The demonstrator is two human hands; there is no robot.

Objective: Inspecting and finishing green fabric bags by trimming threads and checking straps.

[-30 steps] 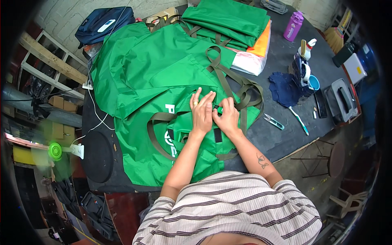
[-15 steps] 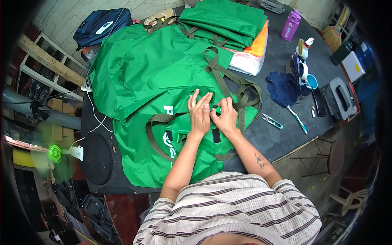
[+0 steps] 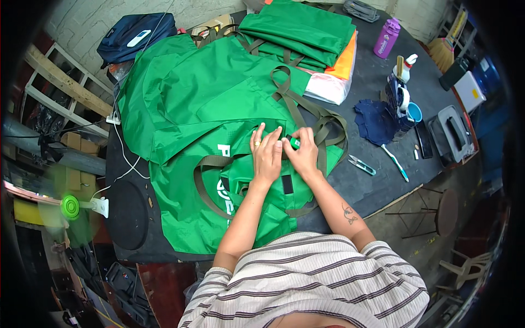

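A large green fabric bag (image 3: 202, 106) with white lettering and olive webbing straps lies spread over the table. My left hand (image 3: 267, 158) rests on it, fingers stretched and a little apart, with a ring on one finger. Right beside it, my right hand (image 3: 303, 150) is closed round a small green-and-black object (image 3: 295, 142), whose exact kind I cannot make out. Just below my hands a black patch (image 3: 287, 184) shows on the fabric. An olive strap loop (image 3: 206, 186) lies left of my left wrist, and tangled olive straps (image 3: 322, 123) lie beyond my right hand.
Thread snips (image 3: 362, 165) and a toothbrush (image 3: 396, 164) lie on the dark table to the right. Farther back are a navy cloth (image 3: 374, 121), a purple bottle (image 3: 387, 38) and folded green fabric (image 3: 301, 27). A green fan (image 3: 71, 206) stands at the left edge.
The small object in my right hand has turned, and more of its green side shows. My right fingers have straightened a little. My left hand stays almost in place on the bag.
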